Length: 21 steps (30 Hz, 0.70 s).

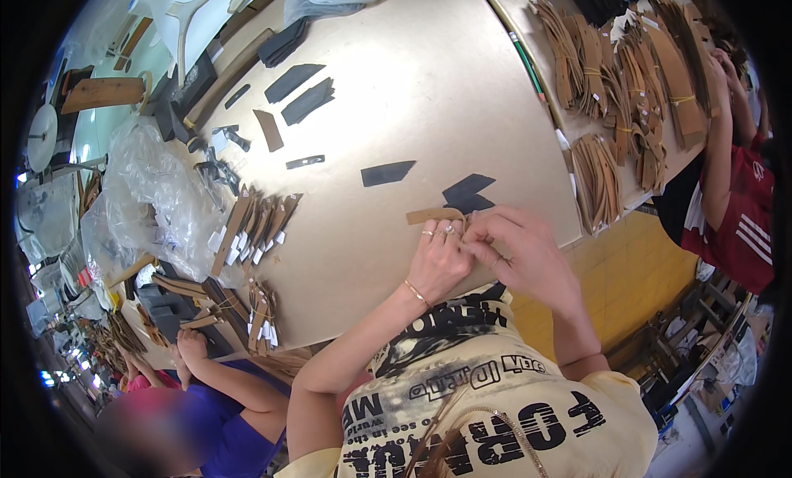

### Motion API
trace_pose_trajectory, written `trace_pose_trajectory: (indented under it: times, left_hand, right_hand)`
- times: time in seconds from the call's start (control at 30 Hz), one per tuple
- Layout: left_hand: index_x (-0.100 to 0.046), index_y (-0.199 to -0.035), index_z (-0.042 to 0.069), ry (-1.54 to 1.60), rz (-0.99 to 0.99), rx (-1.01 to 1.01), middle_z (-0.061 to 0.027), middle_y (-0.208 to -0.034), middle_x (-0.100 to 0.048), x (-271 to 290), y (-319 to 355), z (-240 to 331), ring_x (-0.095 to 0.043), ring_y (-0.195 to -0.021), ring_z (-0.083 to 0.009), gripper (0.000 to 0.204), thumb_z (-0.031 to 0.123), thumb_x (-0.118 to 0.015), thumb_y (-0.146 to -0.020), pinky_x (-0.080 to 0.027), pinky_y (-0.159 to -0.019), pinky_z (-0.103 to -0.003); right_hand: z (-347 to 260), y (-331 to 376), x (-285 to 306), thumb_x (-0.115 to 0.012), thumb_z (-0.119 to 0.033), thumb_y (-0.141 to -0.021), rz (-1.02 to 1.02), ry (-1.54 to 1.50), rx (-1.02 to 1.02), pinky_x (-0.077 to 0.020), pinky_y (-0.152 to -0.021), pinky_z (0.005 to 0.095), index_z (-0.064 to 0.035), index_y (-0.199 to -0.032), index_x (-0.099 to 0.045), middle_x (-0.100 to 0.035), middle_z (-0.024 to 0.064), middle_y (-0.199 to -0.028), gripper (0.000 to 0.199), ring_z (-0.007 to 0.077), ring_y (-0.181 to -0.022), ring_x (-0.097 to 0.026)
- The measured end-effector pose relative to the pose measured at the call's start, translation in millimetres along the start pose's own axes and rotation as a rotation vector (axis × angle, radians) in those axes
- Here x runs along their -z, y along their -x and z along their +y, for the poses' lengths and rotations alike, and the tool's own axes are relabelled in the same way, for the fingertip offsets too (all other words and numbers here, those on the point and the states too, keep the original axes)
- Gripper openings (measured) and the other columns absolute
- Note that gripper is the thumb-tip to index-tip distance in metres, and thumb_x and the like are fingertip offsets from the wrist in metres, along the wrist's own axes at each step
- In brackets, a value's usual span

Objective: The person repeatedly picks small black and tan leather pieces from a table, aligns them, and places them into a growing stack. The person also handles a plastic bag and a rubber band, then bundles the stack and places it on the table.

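Observation:
Near the front edge of the table, my left hand is closed on a brown leather-like strip, whose pale end sticks out to the left past my fingers. Close against it, my right hand has thumb and fingers pinched together at the strip's other end. My fingers cover whatever lies in that pinch. Dark flat pieces with slanted ends lie just beyond my hands. Farther left is a single dark piece.
Dark pieces and a brown piece are scattered farther back on the table. Tagged brown strips and clear plastic bags lie left. Bundled brown strips fill the right side. People sit at left and right.

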<state>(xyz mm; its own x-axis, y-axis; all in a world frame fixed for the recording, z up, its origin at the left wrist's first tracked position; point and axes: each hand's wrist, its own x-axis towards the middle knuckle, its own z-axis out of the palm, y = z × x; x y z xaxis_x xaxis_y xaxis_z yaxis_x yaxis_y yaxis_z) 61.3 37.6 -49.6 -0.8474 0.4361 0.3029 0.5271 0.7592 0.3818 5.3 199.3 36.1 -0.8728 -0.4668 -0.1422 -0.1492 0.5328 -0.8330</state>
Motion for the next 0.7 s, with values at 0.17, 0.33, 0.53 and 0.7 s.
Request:
trace_pose_trajectory:
  times: [0.17,0.33,0.53,0.7]
  left_hand:
    - [-0.065,-0.111,-0.003,0.019,-0.031,0.079,-0.0088,-0.086,-0.054,-2.9,0.1,4.2,-0.056,-0.081,-0.0210,0.033,0.013,-0.065,-0.083,-0.045,-0.074,-0.034]
    - [-0.066,-0.114,-0.001,0.137,0.145,0.111,-0.0059,-0.081,-0.053,-0.7,-2.3,2.9,-0.055,-0.072,-0.0195,0.037,0.004,-0.072,-0.078,-0.044,-0.066,-0.033]
    - [-0.066,-0.118,-0.001,0.065,0.177,0.268,-0.0050,-0.077,-0.053,16.0,3.7,8.4,-0.055,-0.067,-0.0194,0.041,0.001,-0.074,-0.078,-0.043,-0.063,-0.032]
    - [-0.066,-0.120,-0.003,-0.013,0.133,0.274,-0.0058,-0.076,-0.053,12.7,4.5,4.5,-0.054,-0.065,-0.0203,0.041,0.003,-0.074,-0.080,-0.043,-0.063,-0.034]
  right_hand:
    - [9.9,-9.3,4.3,-0.073,-0.002,-0.082,0.144,-0.048,-0.255,-0.0510,-0.071,0.0307,-0.0011,-0.097,-0.068,-0.066,0.0096,-0.086,0.016,0.0202,-0.075,-0.063]
    - [23.1,-11.8,8.8,-0.070,-0.003,-0.085,0.119,-0.027,-0.200,-0.0523,-0.068,0.0314,-0.0002,-0.097,-0.068,-0.065,0.0098,-0.085,0.013,0.0213,-0.076,-0.065]
    - [26.5,-12.3,7.3,-0.071,-0.002,-0.084,0.120,-0.065,-0.233,-0.0523,-0.068,0.0312,0.0006,-0.096,-0.068,-0.065,0.0101,-0.085,0.013,0.0209,-0.075,-0.065]
    - [27.1,-12.3,8.4,-0.073,-0.003,-0.082,0.128,-0.089,-0.248,-0.0498,-0.068,0.0296,0.0015,-0.094,-0.070,-0.065,0.0091,-0.080,0.013,0.0182,-0.072,-0.062]
